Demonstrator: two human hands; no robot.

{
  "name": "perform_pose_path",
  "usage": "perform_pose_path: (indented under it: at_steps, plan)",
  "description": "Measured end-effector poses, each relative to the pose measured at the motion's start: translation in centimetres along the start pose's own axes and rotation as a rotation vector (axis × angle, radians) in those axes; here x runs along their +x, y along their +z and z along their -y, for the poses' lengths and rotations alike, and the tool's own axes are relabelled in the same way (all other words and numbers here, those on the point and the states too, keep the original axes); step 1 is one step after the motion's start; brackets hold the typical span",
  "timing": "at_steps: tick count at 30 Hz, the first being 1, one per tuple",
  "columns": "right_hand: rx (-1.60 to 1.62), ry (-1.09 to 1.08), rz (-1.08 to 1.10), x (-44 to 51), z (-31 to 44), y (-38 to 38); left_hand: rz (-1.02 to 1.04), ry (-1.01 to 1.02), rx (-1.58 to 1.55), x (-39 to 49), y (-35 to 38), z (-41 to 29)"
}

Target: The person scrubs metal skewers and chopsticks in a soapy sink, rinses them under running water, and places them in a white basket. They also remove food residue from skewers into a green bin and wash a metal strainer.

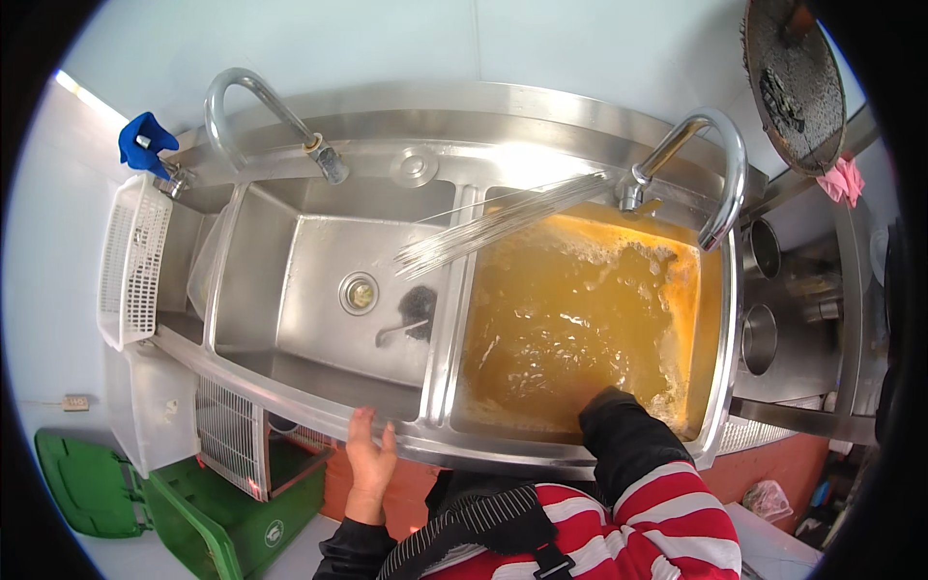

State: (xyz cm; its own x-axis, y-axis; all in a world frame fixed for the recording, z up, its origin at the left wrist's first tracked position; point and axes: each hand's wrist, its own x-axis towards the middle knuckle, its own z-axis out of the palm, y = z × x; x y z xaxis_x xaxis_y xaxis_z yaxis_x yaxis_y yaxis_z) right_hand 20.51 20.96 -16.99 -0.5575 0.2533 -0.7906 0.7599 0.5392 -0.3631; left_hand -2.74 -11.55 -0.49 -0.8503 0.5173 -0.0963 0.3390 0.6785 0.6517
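Note:
My left hand (371,451) rests on the front rim of a stainless steel sink (290,388), fingertips on the edge, holding nothing. My right forearm, in a black sleeve, dips into cloudy orange-brown water (565,319) in the right basin; the hand is hidden below the surface. Foam lies along that basin's back and right sides. A bundle of thin metal skewers (507,221) lies slanted across the divider and the back of the right basin. In the middle basin, a dark scouring pad (418,304) and a small hooked handle (395,332) lie right of the drain (359,293).
Two curved faucets (254,83) (732,159) rise behind the basins. A white plastic basket (134,261) stands at the left end. Below left are a green bin (196,522) and a wire rack (228,435). Metal pots (760,339) stand right; a round blackened object (794,87) hangs above.

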Motion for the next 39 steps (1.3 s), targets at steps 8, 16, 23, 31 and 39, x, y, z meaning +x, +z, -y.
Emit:
perform_pose_path:
  at_steps: [8,16,23,31,39]
  plan:
    - [0.145,-0.323,0.051,2.1,12.1,-2.6,0.111,0.113,0.075,6.1,0.7,-1.0]
    - [0.089,-0.360,-0.211,3.2,3.5,-0.2,0.548,0.253,0.365,18.2,8.9,7.6]
    - [0.351,-0.179,-0.497,-14.5,0.2,-12.7,0.461,0.227,0.468,19.2,9.9,4.9]
    - [-0.044,-0.245,-1.538,-27.3,4.0,-36.0,0.362,0.030,0.033,14.8,4.2,1.2]
    - [-0.212,0.209,-1.794,-25.8,2.5,-43.4,-0.031,0.440,-0.037,8.9,3.7,0.6]
